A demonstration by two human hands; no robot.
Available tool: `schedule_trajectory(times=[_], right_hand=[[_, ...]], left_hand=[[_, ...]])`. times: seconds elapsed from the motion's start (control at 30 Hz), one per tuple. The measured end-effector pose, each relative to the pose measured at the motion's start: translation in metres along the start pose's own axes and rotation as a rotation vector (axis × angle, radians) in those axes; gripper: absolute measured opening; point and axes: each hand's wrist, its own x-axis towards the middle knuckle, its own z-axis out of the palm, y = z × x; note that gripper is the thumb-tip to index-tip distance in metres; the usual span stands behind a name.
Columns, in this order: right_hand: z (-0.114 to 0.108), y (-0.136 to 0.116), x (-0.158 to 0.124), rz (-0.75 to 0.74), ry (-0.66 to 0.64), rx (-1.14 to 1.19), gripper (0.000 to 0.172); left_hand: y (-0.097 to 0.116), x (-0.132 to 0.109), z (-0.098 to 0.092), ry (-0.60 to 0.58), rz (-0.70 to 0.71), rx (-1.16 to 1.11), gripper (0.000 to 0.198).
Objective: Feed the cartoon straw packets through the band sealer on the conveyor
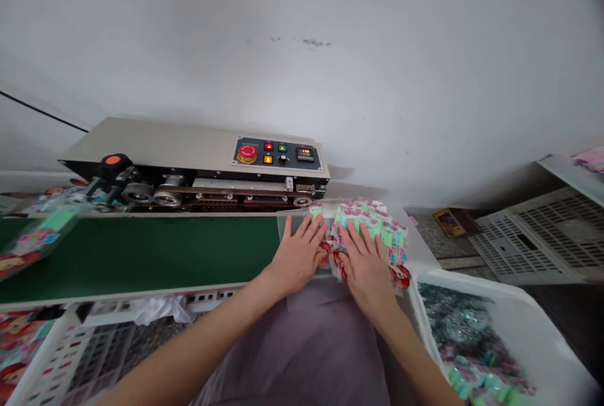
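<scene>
Pale wall [302, 78] filled the upper part of the head view, with a beige machine [174, 141] against it left of centre, its control panel [278, 153] lit. Along its front, a green belt [189, 255] ran from the left edge to mid-frame, bearing a printed packet [44, 236] at far left. Just right of centre, the left hand [296, 255] lay with fingers spread over a clear packet [304, 225] at the belt's right end. Beside it, the right hand [368, 267] was spread flat on a pile of printed packets [372, 212]. Lower right stood a white tub [542, 337] containing more packets [488, 384].
</scene>
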Motion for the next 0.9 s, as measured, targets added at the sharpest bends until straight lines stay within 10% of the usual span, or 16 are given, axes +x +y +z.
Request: schedule_trajectory(times=[0.33, 0.6, 0.9], right_hand=[[-0.011, -0.045, 0.035, -0.044, -0.044, 0.072, 0.048], [-0.004, 0.004, -0.002, 0.087, 0.037, -0.113, 0.050], [-0.002, -0.046, 0.026, -0.031, -0.057, 0.024, 0.049]], left_hand=[[-0.013, -0.022, -0.042, -0.044, -0.242, 0.058, 0.053], [0.012, 0.004, -0.009, 0.015, -0.018, -0.038, 0.059], [-0.018, -0.028, -0.033, -0.023, -0.232, 0.067, 0.056]])
